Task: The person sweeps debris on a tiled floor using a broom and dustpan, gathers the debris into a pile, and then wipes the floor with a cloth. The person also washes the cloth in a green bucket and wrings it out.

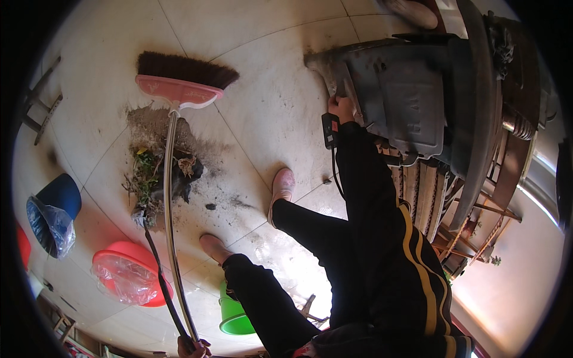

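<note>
My left hand point(194, 347), at the bottom edge, grips the metal handle of a broom point(181, 91) and a dark rod point(160, 273) together. The broom has a pink head with dark bristles, which lie on the tiles beyond a debris pile point(145, 174). Wilted greenery, dry leaves and grey ash make up the pile. The rod's far end reaches the pile's near side; what it ends in is hard to tell. My right hand point(342, 109) is curled at the lower edge of a dark metal stove point(376, 94). Its fingertips are hidden, so its hold is unclear.
A red basin point(127, 253) and a blue bin point(62, 194), both with clear plastic liners, stand left. A green bucket point(235, 315) is beside my leg. Stacked slatted pieces point(416, 192) are by the stove. A black box point(330, 129) with a cable is at my right wrist.
</note>
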Demonstrator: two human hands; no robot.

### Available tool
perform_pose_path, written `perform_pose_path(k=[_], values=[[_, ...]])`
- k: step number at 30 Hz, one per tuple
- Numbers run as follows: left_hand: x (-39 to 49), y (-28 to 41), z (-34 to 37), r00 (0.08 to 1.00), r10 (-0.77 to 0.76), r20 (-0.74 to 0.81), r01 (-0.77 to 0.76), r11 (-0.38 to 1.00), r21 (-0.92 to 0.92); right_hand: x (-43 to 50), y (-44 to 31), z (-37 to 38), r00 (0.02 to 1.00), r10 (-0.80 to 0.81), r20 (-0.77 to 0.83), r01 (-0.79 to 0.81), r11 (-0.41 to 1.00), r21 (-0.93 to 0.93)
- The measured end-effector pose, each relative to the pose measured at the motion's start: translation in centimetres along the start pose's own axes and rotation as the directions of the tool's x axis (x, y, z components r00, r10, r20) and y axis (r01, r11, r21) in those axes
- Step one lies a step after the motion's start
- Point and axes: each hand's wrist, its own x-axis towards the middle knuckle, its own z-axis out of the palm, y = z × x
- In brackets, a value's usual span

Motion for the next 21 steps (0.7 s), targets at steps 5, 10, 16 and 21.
perform_pose_path(k=[5,10,16,21], values=[[0.3,-0.7,-0.7,0.998,0.068,0.015,-0.069,0.996,0.047,1.8,0.5,1.2,0.969,0.182,0.165,-0.185,0.983,0.002],[-1.4,-0.8,0.8,0.993,0.114,0.015,-0.115,0.991,0.071,-6.0,-7.3,-2.5,0.913,-0.264,0.31,0.079,0.862,0.501],[-8.4,-0.6,1.7,0.985,0.161,0.06,-0.164,0.985,0.049,-31.3,-30.3,-20.9,0.313,-0.547,0.776,-0.94,-0.062,0.336],[-12.6,0.6,2.4,0.981,0.163,0.106,-0.183,0.957,0.226,-31.8,-38.2,-30.9,0.458,-0.021,0.889,-0.871,-0.212,0.444]])
